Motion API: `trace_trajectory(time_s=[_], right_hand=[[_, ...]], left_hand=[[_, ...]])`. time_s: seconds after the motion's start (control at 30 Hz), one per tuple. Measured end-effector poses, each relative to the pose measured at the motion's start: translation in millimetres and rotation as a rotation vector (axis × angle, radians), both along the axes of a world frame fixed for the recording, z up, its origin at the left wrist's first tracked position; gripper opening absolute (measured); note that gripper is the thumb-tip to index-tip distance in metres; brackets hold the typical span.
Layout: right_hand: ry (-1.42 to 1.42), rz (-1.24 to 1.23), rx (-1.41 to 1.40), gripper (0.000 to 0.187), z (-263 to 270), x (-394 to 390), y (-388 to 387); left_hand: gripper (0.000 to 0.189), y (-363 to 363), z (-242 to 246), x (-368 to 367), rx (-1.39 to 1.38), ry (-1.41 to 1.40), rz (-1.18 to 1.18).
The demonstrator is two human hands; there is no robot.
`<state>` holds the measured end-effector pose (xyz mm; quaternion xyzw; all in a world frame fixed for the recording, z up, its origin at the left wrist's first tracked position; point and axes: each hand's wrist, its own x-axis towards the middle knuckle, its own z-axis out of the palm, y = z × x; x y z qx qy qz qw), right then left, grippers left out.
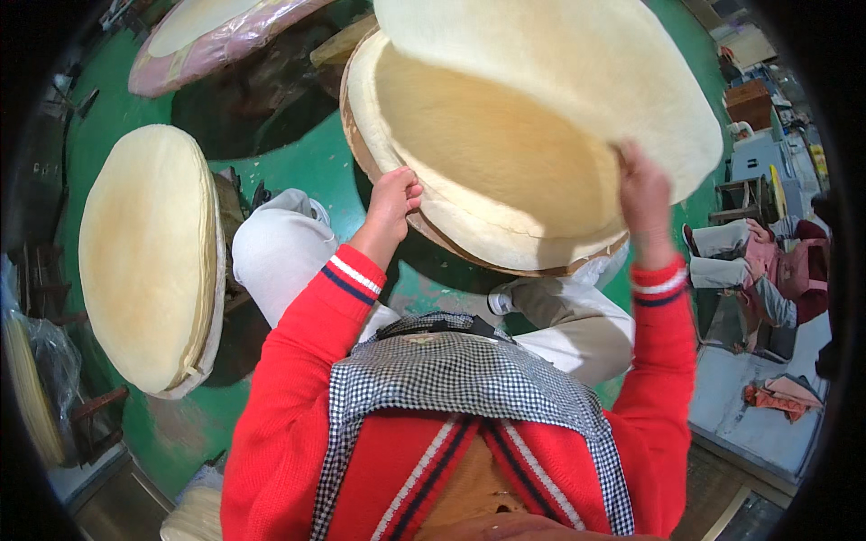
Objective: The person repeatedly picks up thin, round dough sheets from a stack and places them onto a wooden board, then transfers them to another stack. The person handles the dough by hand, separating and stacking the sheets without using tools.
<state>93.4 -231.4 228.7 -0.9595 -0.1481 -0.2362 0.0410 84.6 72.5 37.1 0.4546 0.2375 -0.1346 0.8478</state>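
Before me rests a round stack of thin, pale yellow sheets (494, 155) that look like large flatbreads, on a brownish round board (433, 233). Over its far right part, a broad pale sheet (561, 61) is raised and casts a shadow on the stack. My right hand (646, 193), blurred, has its fingers closed at the near edge of this raised sheet. With curled fingers my left hand (394, 203) pinches the near left rim of the stack; its fingertips are partly hidden.
To my left, a second stack of round sheets (145, 257) sits on a low support. A plastic-covered round stack (223, 51) lies at the far left. A seated person (758, 264) is at the right, near a blue-grey platform (751, 412) with a cloth (785, 395). The floor (325, 166) is green.
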Motion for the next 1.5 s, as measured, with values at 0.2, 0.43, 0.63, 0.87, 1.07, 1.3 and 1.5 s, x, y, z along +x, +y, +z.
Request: trace_trajectory(time_s=[0.2,0.43,0.63,0.87,1.07,1.3,1.5], right_hand=[[0.141,-0.031,0.106,0.044,-130.0,-43.0,-54.0],[0.121,-0.162,-0.009,0.052,-134.9,-55.5,-75.0],[0.154,0.102,0.11,0.053,-131.4,-50.7,-35.8],[0.177,0.151,0.15,0.048,-126.7,-44.8,-14.1],[0.211,0.21,0.069,0.037,-136.4,-37.9,25.1],[0.295,0.235,0.042,0.047,-123.3,-42.6,47.1],[0.178,0.244,-0.147,0.058,-148.1,-49.9,45.6]], left_hand=[[0.019,-8.2,4.5,-7.1,0.015,-0.034,0.117],[0.031,-8.4,6.3,-3.3,0.176,-0.097,0.302],[0.029,-13.5,11.7,-9.5,0.02,0.03,-0.026],[0.012,-33.5,22.8,-26.4,-0.234,-0.065,-0.23],[0.016,-33.9,21.5,-26.6,-0.254,-0.188,-0.353],[0.031,-37.0,26.0,-26.7,-0.467,-0.27,-0.227],[0.032,-35.8,16.9,-23.3,-0.481,-0.26,-0.221]])
